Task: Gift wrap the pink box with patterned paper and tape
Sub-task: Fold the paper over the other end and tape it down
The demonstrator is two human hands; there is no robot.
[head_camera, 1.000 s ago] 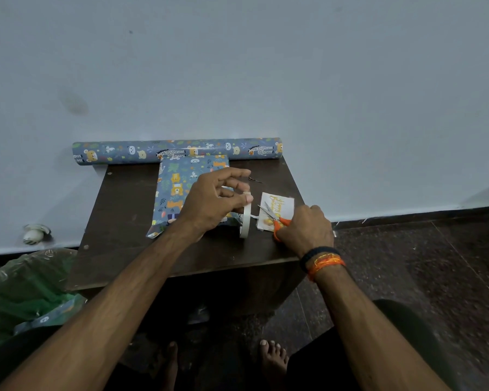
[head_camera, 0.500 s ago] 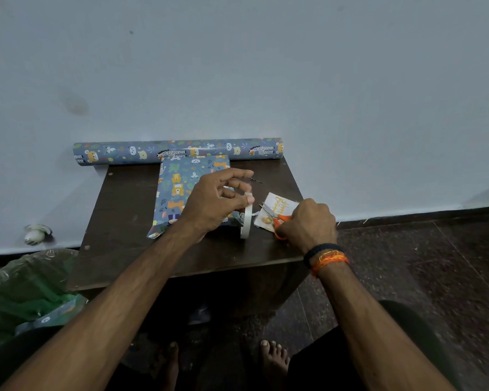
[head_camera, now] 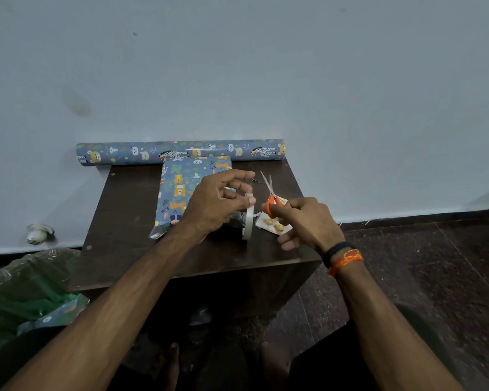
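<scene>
Right hand (head_camera: pixel 305 221) just lifted the scissors (head_camera: pixel 269 196), fingers curled round the orange handles, blades toward 12, while left hand (head_camera: pixel 219 203) pinches the tape roll (head_camera: pixel 249 216) at the wrapped box's (head_camera: pixel 181 190) 3 o'clock.

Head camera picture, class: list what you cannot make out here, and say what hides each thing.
- Pink box: not visible; the patterned paper covers it.
- Near right part of the parcel: hidden behind the left hand.
- Tape roll: seen edge-on, so its free end cannot be traced.
- Scissors: handles mostly hidden in the right hand.
- Printed card: partly covered by the right hand; print too small to read.
- Green bag: cut off by the left edge.
</scene>
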